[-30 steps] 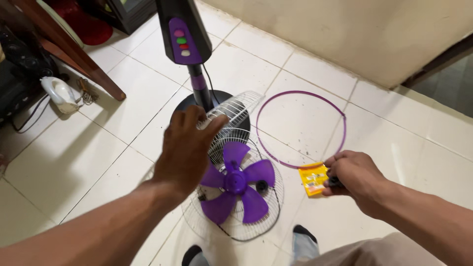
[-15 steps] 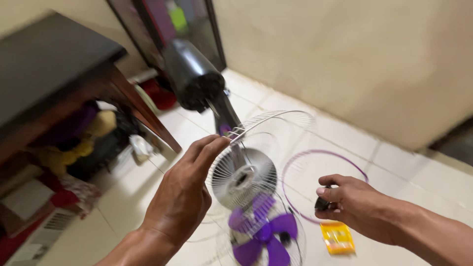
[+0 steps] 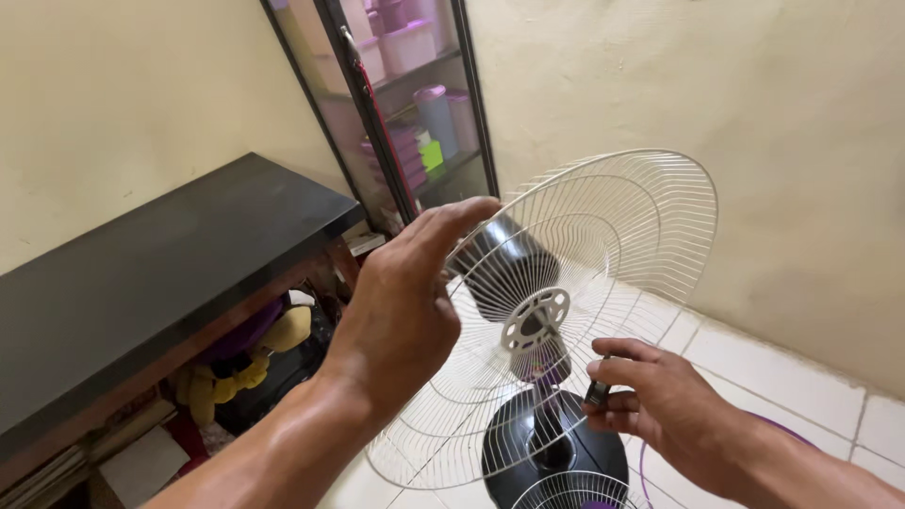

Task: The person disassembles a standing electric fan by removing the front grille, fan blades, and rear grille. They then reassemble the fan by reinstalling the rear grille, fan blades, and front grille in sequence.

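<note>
Right up in front of me, the white wire fan guard is tilted up on the fan's dark motor housing, and my left hand has its fingers over the guard's upper left rim, loosely gripping it. Down by the guard's lower right side, my right hand is pinched on a small dark part, just above the round black fan base on the tile floor.

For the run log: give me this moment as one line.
left hand: on rim of white fan grille | right hand: pinching small black part | grille: tilted over fan base
</note>
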